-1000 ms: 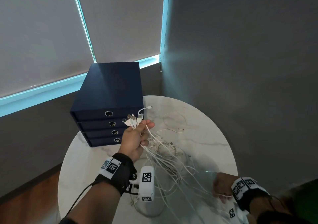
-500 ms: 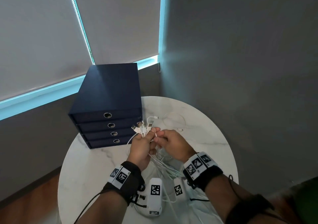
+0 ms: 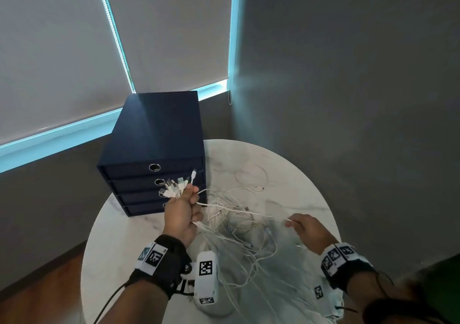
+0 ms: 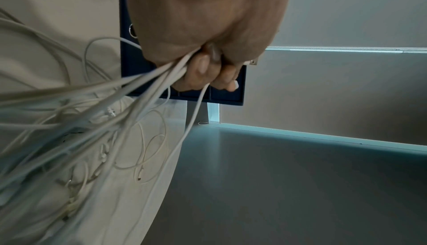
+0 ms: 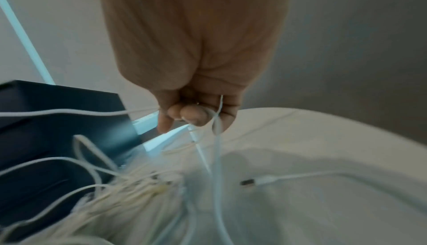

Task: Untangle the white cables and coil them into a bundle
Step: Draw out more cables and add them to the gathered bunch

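Note:
My left hand [image 3: 185,205] [image 4: 208,70] grips a bunch of white cables [image 3: 239,226] just below their plug ends [image 3: 174,186], which fan out above the fist in front of the drawer box. The strands [image 4: 129,103] trail down from the fist into a loose tangle on the round marble table [image 3: 293,174]. My right hand [image 3: 302,226] [image 5: 196,115] pinches one white cable [image 5: 217,148] between thumb and fingers, held above the table's right part; that strand stretches back toward the left fist.
A dark blue four-drawer box [image 3: 154,154] [image 5: 57,121] stands at the table's back left, right behind my left hand. Loose cable loops with plugs [image 3: 258,188] [image 5: 249,182] lie toward the far side. Grey walls and window blinds enclose the corner; the wooden floor [image 3: 42,296] shows at lower left.
My right hand, which met the left fist half a second ago, has drawn away to the right with one cable pinched. The left hand stays raised with the plug bunch.

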